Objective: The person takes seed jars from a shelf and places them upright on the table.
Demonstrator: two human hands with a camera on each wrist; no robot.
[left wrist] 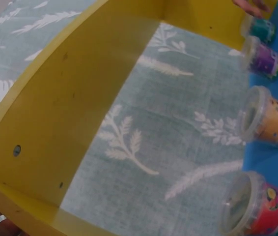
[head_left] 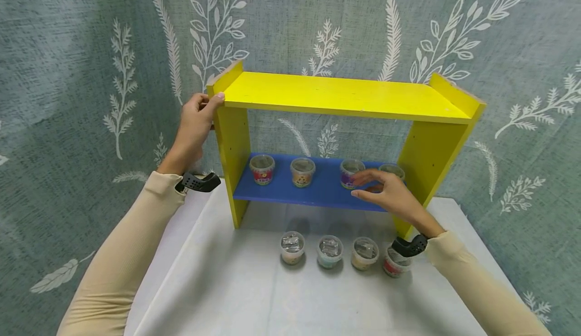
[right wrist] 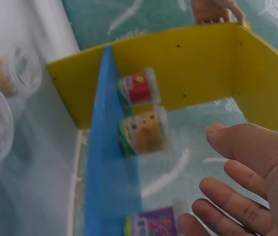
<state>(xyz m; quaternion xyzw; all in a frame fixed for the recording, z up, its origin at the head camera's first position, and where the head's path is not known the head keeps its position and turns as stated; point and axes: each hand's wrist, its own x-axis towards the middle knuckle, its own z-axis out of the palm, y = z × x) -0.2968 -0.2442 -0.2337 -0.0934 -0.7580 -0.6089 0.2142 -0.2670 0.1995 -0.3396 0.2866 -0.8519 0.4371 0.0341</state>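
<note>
A yellow shelf unit (head_left: pixel 336 94) with a blue lower board (head_left: pixel 324 192) stands on the table. My left hand (head_left: pixel 192 126) grips its upper left side, thumb over the front edge. Along the blue board stand lidded tubs: a red one (head_left: pixel 263 170), an orange one (head_left: pixel 302 173), a purple one (head_left: pixel 347 176) and, at the right end, a green one (left wrist: pixel 262 29), partly hidden by my right hand in the head view. My right hand (head_left: pixel 390 193) hovers at the board's front beside the purple tub, fingers parted and holding nothing; the fingertips overlap this tub in the head view.
In front of the shelf unit, a row of clear-lidded tubs stands on the white table (head_left: pixel 254 295): a pale orange one (head_left: pixel 292 247), a teal one (head_left: pixel 329 252), a yellowish one (head_left: pixel 364 254) and a red one (head_left: pixel 394 266) partly behind my right wristband. Leaf-patterned cloth (head_left: pixel 290 28) hangs behind.
</note>
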